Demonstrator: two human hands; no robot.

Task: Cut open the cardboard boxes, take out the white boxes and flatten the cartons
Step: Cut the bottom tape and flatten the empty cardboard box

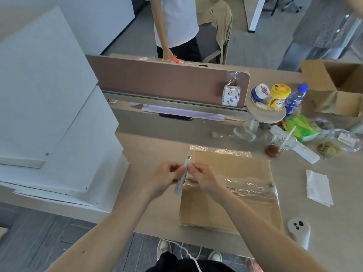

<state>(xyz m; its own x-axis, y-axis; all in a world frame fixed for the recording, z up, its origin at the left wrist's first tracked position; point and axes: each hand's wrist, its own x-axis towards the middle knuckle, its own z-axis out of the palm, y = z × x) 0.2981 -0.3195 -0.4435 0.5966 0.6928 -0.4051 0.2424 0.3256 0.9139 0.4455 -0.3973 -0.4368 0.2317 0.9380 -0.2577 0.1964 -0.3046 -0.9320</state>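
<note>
A flat brown cardboard carton point(229, 195), sealed with shiny clear tape across its middle and far edge, lies on the desk before me. My left hand point(167, 178) grips a pale utility knife point(182, 178) by its handle, blade end pointing away. My right hand point(204, 178) pinches the knife near its upper part, just over the carton's left edge. Large white flat boxes point(49, 107) are stacked at the left. An open cardboard box point(337, 89) stands at the far right.
A brown desk divider point(167, 79) runs across the back. Bottles and jars point(279, 97), a green packet, a drink cup point(279, 144), plastic containers, a power strip and a folded tissue point(319, 187) crowd the right side. Two people stand behind the desk.
</note>
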